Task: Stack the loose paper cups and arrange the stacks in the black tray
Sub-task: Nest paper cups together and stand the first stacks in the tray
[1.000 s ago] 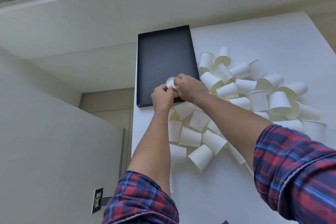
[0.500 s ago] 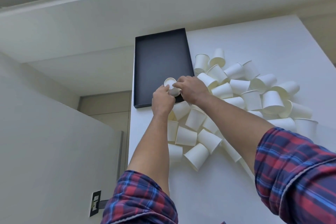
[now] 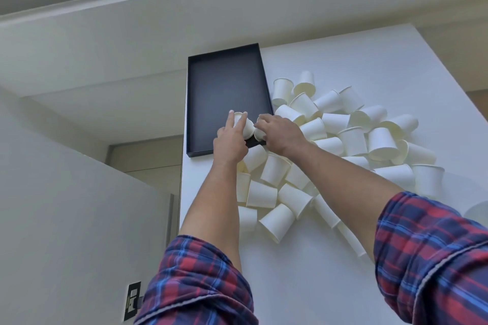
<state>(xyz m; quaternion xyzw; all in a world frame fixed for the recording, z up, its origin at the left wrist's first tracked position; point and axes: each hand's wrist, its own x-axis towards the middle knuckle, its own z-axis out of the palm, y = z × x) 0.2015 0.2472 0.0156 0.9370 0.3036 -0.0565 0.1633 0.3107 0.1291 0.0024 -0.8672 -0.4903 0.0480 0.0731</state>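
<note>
A black tray [image 3: 224, 87] lies on the white table [image 3: 356, 60] at its far left, with its floor bare. Over the tray's near right corner my left hand [image 3: 228, 145] lays two straight fingers along a white paper cup [image 3: 247, 128] lying on its side; its thumb is hidden. My right hand [image 3: 282, 134] curls its fingers round a second paper cup [image 3: 258, 133] that touches the first. A big pile of loose paper cups [image 3: 353, 137] spreads to the right of the tray and under both forearms, most of them tipped over.
The table's left edge runs just beside the tray, with a drop to the floor beyond it. A wall plate [image 3: 133, 301] sits low on the left. A pale round object [image 3: 478, 214] shows at the right edge.
Both hands have moved a little further over the tray with the cups. My left hand's fingers have gone from curled round the cup to straight along it.
</note>
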